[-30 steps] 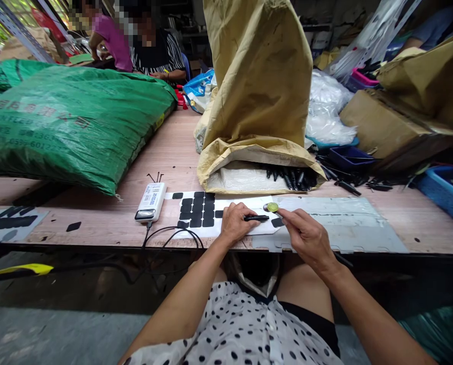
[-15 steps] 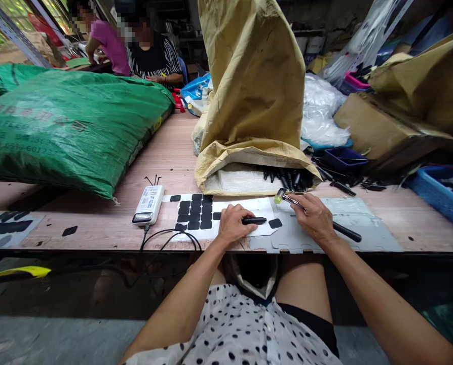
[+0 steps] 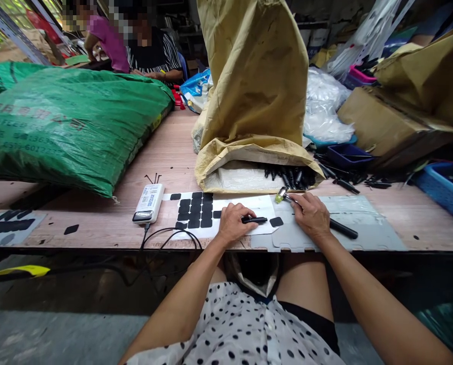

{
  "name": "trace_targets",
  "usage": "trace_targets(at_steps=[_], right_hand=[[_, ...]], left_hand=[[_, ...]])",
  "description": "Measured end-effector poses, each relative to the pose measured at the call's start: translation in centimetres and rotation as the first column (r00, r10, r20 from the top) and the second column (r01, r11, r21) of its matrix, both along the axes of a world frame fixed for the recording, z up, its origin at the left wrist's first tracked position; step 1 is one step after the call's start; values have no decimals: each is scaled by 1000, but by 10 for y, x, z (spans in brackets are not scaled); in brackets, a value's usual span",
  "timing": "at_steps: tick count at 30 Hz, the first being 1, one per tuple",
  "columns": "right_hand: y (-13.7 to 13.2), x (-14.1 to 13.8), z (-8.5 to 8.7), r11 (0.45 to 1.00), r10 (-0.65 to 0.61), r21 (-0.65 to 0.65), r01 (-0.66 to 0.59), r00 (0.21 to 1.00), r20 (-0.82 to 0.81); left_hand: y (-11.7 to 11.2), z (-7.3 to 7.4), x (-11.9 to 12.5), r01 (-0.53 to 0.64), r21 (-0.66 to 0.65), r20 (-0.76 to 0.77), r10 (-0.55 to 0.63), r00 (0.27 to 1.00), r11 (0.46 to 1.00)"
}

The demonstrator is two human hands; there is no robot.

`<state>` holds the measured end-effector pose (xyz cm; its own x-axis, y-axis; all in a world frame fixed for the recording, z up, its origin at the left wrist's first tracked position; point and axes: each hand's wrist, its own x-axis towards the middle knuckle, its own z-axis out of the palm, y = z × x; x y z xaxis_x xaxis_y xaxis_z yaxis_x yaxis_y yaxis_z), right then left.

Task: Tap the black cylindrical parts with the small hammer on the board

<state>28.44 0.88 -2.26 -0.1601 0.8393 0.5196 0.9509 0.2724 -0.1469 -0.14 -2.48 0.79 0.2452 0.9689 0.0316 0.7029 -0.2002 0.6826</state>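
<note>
My left hand [image 3: 233, 223] rests on a white sheet [image 3: 262, 205], its fingers closed on a short black pen-shaped part [image 3: 257, 220] that lies flat and points right. My right hand [image 3: 310, 215] grips a small hammer [image 3: 343, 228] with a black handle and a metal neck. The hammer's yellowish, see-through head [image 3: 280, 196] hovers or rests just above and right of the black part; I cannot tell whether it touches the sheet. A loose black rounded square [image 3: 276, 221] lies between the two hands. Several similar squares [image 3: 195, 210] sit in rows left of my left hand.
An open brown paper sack [image 3: 249, 91] holds black parts [image 3: 293, 177] ahead. A white power bank [image 3: 149, 203] with a cable stands left, before a full green sack [image 3: 70, 126]. A grey sheet [image 3: 367, 218], cardboard box [image 3: 386, 126] and blue basket [image 3: 445, 192] are right. Two people sit behind.
My right hand and the hammer have shifted very slightly left, and the handle's end sits a little higher. My left hand stays on the black part. The view has moved a little.
</note>
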Motion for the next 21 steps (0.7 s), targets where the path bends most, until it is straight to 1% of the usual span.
trace_targets(at_steps=[5,8,10,12,14,15,17,19,21], right_hand=[[0,-1,0,1000,-4,-9,4,1000,-9],[0,-2,2,1000,-9,-19,8,1000,-9],[-1,-2,3,1000,-10,-26,10,1000,-10],[-1,-3,3,999,-12,-29,12,1000,-10],[-1,-3,3,1000,-17,-24,16,1000,-10],[-1,-3,3,1000,-18,-21,17,1000,-11],[-1,-3,3,1000,-17,-19,16,1000,-12],[-1,-3,3,1000,-15,-22,14,1000,-10],[-1,-3,3,1000,-18,-25,17,1000,-7]], left_hand=[[3,-1,0,-4,14,-15,4,1000,1000],[-2,6,-2,33,39,-37,-32,999,999],[-15,15,-4,103,94,-51,-98,994,990],[-36,22,-4,221,131,-47,-217,975,966],[-63,23,-2,353,103,-35,-351,936,930],[-76,20,-1,407,70,-39,-406,913,911],[-99,7,4,463,-13,-85,-463,882,886],[-114,-11,9,452,-92,-175,-461,870,887],[-121,-24,13,399,-149,-265,-426,865,905]])
